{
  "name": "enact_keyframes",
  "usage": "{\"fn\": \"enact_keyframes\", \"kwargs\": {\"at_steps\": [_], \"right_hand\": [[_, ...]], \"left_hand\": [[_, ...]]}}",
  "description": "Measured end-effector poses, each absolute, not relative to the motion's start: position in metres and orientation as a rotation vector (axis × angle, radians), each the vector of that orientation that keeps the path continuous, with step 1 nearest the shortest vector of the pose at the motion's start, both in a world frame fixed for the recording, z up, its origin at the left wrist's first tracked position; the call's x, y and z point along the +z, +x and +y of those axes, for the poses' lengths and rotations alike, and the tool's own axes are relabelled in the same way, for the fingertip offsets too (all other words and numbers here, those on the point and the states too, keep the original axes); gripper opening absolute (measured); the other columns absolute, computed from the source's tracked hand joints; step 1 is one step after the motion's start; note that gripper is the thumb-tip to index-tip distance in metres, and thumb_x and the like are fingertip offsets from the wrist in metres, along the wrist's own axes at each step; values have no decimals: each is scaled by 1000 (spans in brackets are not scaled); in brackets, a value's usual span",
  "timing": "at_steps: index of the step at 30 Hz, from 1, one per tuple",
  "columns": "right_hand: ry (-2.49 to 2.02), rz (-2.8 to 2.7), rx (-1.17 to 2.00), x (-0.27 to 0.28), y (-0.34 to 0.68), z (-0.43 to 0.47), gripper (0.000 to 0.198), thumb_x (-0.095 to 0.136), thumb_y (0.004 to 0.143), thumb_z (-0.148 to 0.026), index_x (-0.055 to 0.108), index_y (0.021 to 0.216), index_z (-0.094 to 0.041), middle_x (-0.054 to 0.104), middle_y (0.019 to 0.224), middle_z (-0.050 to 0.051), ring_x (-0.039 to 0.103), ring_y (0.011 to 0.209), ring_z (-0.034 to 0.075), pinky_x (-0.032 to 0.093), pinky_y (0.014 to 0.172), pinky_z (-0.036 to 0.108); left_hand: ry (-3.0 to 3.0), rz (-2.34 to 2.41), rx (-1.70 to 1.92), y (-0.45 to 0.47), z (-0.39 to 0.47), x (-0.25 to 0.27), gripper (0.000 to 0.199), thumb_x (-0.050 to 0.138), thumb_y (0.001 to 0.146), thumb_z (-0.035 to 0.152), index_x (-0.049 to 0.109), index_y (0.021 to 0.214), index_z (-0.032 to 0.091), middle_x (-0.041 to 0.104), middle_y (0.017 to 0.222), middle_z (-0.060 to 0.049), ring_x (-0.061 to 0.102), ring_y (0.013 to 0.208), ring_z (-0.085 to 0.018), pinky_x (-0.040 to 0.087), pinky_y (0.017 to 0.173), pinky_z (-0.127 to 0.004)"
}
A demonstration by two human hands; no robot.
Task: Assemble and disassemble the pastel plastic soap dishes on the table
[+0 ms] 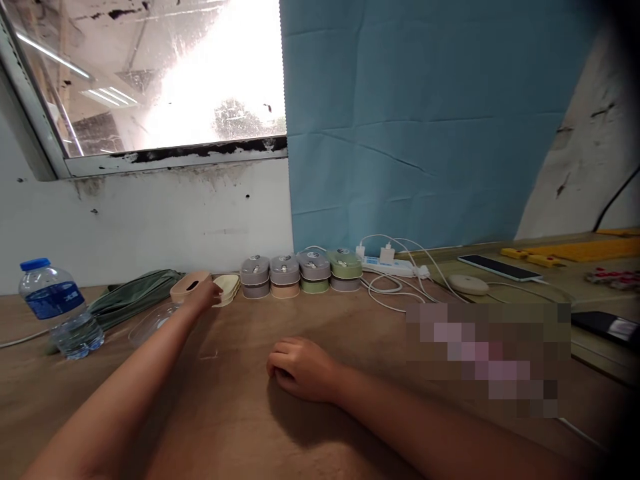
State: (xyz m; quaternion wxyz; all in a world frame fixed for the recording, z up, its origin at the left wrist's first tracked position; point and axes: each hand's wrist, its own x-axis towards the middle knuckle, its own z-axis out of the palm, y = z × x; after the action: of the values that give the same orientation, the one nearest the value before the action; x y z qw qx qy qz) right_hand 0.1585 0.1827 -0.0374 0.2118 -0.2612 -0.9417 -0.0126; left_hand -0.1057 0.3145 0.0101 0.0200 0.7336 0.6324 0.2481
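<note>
My left hand [203,298] reaches to the back left of the table, its fingers stretched toward the left edge of a small stack of cream-coloured plastic pieces [229,288]. Whether the fingertips touch the stack is hard to make out. Just behind that hand lies a peach rounded plastic part [183,288] with a dark oval slot. A clear plastic piece [153,327] sits under and left of the wrist. My right hand [303,370] rests on the table's middle, fingers loosely curled in, with nothing visible in them.
Several two-tier boxes [285,275], grey, peach and green, stand in a row by the wall. A water bottle [60,310] and a dark green pouch [135,297] are at left. Rightward lie a power strip [390,265], white cables, a round pale disc [467,285] and a phone [500,267].
</note>
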Motion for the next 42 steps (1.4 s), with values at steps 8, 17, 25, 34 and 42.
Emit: {"fn": "enact_keyframes", "kwargs": {"at_steps": [8, 17, 25, 34, 42], "right_hand": [[-730, -2595, -52, -41, 158, 185, 11, 53, 72, -12, 60, 77, -19, 61, 78, 1, 54, 72, 15, 40, 65, 23], [-757, -2618, -82, -43, 158, 185, 10, 52, 73, -16, 58, 79, -19, 61, 79, 1, 53, 72, 15, 40, 65, 24], [-816, -2452, 45, -42, 156, 183, 37, 53, 68, -15, 50, 104, -19, 53, 104, 6, 53, 89, 18, 43, 78, 27], [-602, -2442, -40, -43, 155, 184, 25, 50, 68, -7, 56, 89, -19, 58, 89, 5, 52, 81, 18, 45, 76, 30], [-470, -2417, -195, -39, 154, 178, 39, 47, 71, -7, 50, 109, -16, 55, 106, 9, 52, 94, 17, 45, 85, 32]], "left_hand": [[2195, 2132, 712, -39, 329, 18, 95, 62, 56, 51, 22, 138, 21, 24, 141, -17, 29, 126, -38, 23, 100, -46], [1944, 2145, 940, -9, 345, 7, 75, 57, 71, 48, 29, 133, 16, 34, 131, -21, 36, 122, -33, 30, 97, -44], [2088, 1531, 1278, -54, 240, -6, 68, 63, 68, 43, 38, 126, 17, 42, 126, -13, 39, 120, -27, 31, 100, -39], [1985, 1427, 1038, -69, 141, -28, 53, 74, 54, 35, 50, 99, 20, 45, 109, -7, 48, 104, -25, 41, 90, -37], [1799, 1168, 1047, -88, 161, -37, 59, 75, 55, 40, 43, 101, 20, 47, 107, -6, 46, 105, -24, 35, 93, -38]]}}
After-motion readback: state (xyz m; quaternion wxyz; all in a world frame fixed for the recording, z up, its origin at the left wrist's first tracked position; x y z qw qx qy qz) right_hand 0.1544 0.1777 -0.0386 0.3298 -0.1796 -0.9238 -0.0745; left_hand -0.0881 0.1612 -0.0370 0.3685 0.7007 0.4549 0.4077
